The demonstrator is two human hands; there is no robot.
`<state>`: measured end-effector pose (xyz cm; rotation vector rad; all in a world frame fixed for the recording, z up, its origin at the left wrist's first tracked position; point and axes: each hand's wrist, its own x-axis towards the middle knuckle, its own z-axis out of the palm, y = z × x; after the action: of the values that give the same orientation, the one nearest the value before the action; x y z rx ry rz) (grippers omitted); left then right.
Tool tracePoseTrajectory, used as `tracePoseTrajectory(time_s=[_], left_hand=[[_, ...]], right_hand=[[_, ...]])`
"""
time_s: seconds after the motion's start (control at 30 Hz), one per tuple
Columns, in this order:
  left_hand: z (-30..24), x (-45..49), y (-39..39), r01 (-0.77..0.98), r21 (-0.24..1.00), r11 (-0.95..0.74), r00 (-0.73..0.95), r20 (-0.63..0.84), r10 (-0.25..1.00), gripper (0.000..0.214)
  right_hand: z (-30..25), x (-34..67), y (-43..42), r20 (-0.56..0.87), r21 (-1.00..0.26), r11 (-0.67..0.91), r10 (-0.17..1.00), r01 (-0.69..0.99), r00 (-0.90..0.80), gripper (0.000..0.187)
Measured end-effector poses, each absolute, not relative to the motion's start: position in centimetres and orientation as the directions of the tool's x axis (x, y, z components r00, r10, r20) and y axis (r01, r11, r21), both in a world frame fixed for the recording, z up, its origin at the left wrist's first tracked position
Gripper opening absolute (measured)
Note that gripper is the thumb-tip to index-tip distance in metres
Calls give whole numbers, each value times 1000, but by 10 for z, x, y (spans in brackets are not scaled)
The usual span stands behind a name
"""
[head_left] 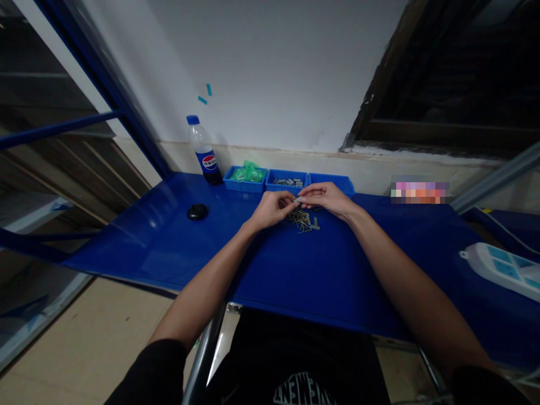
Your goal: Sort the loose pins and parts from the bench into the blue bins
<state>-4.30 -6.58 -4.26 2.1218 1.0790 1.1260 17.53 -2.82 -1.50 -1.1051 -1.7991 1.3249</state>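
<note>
Left hand [273, 208] and right hand [328, 198] are pinching a grey piece [297, 199] between them; from it, screws [301, 220] are lying at six o'clock, blue bins [243, 187] at twelve, a bottle [205, 154] at ten.

Grey pieces [315, 226], blue tabletop [295, 275], green plastic [248, 172]

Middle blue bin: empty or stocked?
Stocked: grey pieces show inside the middle bin. How deep they lie: cannot tell.
</note>
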Motion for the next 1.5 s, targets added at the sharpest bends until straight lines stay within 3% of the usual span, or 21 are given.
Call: tracePoseTrajectory(time_s=[0.2,0.33,0.47,0.57,0.7,0.8,0.97,1.13,1.27,1.5], left_hand=[[-46,-44,-63,453,698,-554,355,430,830,29],[-49,-46,-60,541,636,-550,348,427,835,30],[-51,-48,-58,589,606,-535,317,435,843,31],[-52,-48,-58,607,583,-540,342,422,839,29],[-52,-47,-59,632,549,-547,370,407,835,31],[-52,-47,-60,646,527,-552,372,415,830,31],[-52,-47,-60,653,524,-547,373,406,834,30],[-51,-46,-60,658,520,-545,377,400,836,30],[-51,-47,-60,664,500,-556,385,410,827,30],[-51,-46,-61,652,509,-561,392,408,825,27]], right_hand=[[-16,177,-27,-15,-953,132,880,274,-476,26],[-19,172,-26,58,-957,153,934,248,-353,22],[-20,164,-25,241,-955,280,924,96,-298,46],[-21,165,-22,254,-930,321,913,178,-321,50],[-22,180,-14,127,-806,328,909,492,-397,22],[-19,191,-13,-41,-608,322,900,726,-434,21],[-16,189,-23,-290,-528,185,878,829,-380,29],[-22,180,-25,-262,-483,159,912,861,-315,26],[-22,186,-17,-193,-530,153,936,834,-295,24],[-15,196,-11,-105,-853,123,912,508,-397,6]])
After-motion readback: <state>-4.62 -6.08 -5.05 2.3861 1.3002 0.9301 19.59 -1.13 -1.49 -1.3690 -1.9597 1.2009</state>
